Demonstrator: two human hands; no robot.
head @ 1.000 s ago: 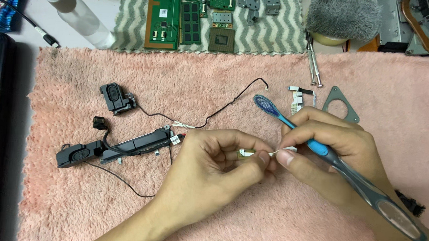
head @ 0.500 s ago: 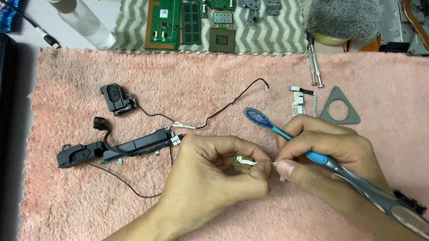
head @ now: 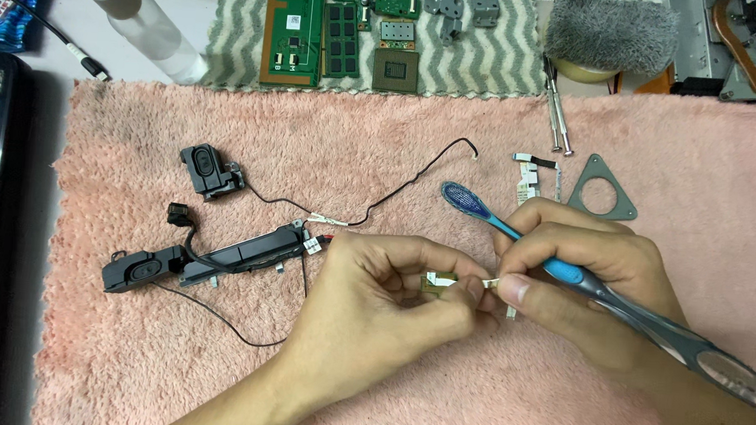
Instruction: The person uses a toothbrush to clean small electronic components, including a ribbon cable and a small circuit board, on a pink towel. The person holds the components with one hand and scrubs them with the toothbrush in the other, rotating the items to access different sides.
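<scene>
The left hand (head: 373, 298) pinched a small tan board (head: 432, 283) over the pink mat (head: 558, 403); the right hand (head: 581, 283), toothbrush (head: 565, 270) tucked in its grip, nipped the board's white ribbon (head: 488, 283). A hard pull risked tearing the ribbon.

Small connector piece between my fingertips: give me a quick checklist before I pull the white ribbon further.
1. Left hand pinches small connector piece: ok.
2. Right hand fingertips on white ribbon: ok.
3. Toothbrush tucked in right hand, bristle head clear of the piece: ok.
4. Ribbon latch released: cannot tell, hidden by fingers.
5. Speaker assembly and black wire lie apart from both hands: ok.
</scene>
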